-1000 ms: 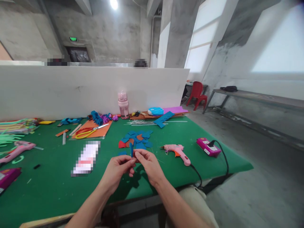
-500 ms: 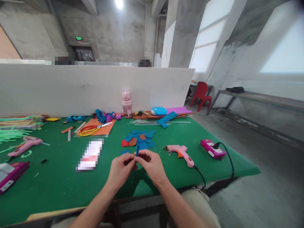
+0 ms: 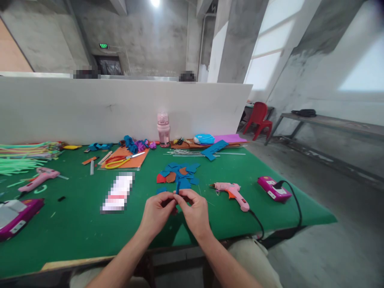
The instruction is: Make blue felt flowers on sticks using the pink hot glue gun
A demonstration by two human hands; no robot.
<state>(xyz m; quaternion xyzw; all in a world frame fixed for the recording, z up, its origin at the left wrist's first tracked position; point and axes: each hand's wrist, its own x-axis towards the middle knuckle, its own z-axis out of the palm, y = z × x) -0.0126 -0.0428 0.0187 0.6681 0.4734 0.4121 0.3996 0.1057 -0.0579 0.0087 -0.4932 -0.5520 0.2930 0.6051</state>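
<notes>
Head view shows nearest the left hand [image 3: 157, 210] and the right hand [image 3: 195, 209], with the grip of both pinched around the lower end of a narrow blue piece [image 3: 178, 187]. It is above the green desk [image 3: 81, 228], long axis almost upright, free end pointing up. To the right lies a pink glue gun [image 3: 227, 187], nozzle toward the left. Beyond the hands are scattered cut pieces [image 3: 172, 176]; farther, a pink bottle [image 3: 163, 129] stands upright.

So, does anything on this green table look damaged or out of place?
Nothing looks clearly damaged. The flat red cut piece looks odd: its colour differs from the flat blue and brown pieces heaped at its right.
</notes>
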